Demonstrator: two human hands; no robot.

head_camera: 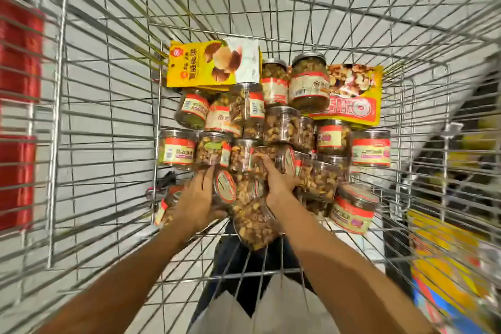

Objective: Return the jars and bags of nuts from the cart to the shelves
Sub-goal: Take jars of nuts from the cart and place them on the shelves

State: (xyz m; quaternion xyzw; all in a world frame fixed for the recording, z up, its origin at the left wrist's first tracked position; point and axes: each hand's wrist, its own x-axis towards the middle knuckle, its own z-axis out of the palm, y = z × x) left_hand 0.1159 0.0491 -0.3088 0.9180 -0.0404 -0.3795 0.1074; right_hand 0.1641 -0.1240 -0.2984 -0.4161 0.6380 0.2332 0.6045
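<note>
Jars [225, 188] seemingly gripped by hands, left [196, 199] and right [280, 184].

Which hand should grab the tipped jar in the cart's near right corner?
Right. The right hand sits nearer that tipped jar; the left hand is farther and already holds a red-lidded jar.

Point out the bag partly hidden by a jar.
The orange-bottomed bag on the right; a jar covers its left edge. The yellow bag lies uncovered.
</note>
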